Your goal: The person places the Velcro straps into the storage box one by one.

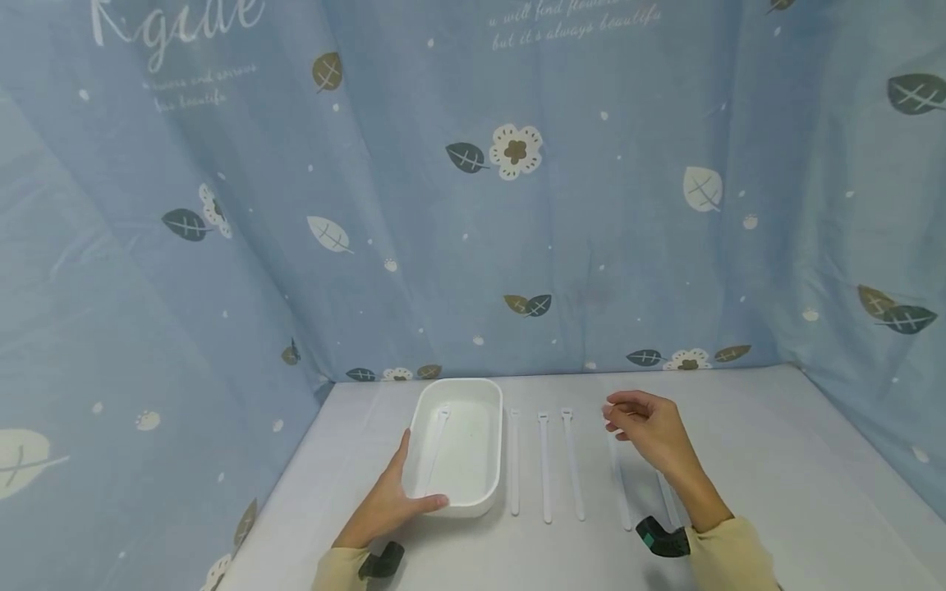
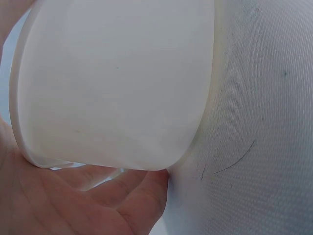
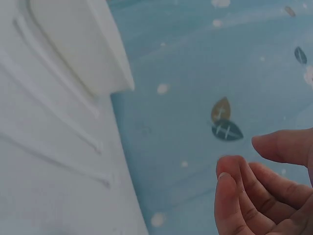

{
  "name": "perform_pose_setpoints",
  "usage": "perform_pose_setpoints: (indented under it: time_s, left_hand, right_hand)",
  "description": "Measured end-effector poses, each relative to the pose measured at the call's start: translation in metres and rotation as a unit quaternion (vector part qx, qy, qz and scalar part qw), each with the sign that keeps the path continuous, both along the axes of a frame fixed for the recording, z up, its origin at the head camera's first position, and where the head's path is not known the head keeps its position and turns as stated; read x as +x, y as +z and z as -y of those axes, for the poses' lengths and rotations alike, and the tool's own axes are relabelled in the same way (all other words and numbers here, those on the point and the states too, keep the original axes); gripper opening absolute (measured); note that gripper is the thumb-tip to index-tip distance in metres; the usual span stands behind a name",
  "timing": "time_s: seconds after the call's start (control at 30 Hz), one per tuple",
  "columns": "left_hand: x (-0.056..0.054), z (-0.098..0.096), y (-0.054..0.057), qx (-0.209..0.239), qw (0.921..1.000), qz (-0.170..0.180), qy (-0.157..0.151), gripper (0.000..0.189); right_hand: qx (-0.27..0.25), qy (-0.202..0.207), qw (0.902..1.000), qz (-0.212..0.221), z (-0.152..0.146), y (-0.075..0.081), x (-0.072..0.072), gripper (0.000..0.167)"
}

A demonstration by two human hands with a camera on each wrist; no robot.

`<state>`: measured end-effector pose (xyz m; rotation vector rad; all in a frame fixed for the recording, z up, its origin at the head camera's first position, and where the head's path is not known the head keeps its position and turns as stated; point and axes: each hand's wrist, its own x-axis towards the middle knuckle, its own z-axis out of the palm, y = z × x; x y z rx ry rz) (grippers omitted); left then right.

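My left hand (image 1: 392, 497) grips the lower left corner of a white plastic basin (image 1: 497, 460), thumb at its near rim and fingers along its side. The left wrist view shows the basin's outer wall (image 2: 117, 88) filling much of the frame. One white cable tie (image 1: 438, 443) lies inside the basin. My right hand (image 1: 650, 427) hovers over the head end of another cable tie (image 1: 621, 488), with thumb and fingers apart. Nothing shows between those fingers in the right wrist view, where the hand (image 3: 269, 196) is at the lower right.
Three cable ties, among them the middle one (image 1: 546, 472), lie in a row right of the basin. Another tie (image 1: 668, 497) is partly hidden by my right wrist. Everything rests on a white tabletop (image 1: 783, 468), with a blue patterned curtain (image 1: 591, 246) behind it.
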<state>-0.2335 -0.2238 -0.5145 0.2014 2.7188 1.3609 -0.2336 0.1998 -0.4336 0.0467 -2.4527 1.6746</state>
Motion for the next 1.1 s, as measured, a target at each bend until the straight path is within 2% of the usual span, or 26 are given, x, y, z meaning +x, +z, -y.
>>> perform_pose_setpoints:
  time_s: [0.33,0.9,1.1]
  left_hand:
    - [0.001,0.004,-0.002,0.009,0.9999,-0.003,-0.005,0.133]
    - [0.004,0.009,-0.006,0.017,0.9998,-0.004,-0.008,0.132]
    - [0.006,0.011,-0.009,0.014,0.9998,-0.002,-0.011,0.133]
  right_hand:
    - [0.042,-0.046,0.9979,0.015,-0.019,-0.01,0.004,0.04]
    - [0.097,-0.095,0.9896,0.047,-0.05,-0.04,0.005,0.045]
    - [0.099,-0.102,0.9878,0.064,-0.052,-0.049,0.009,0.046]
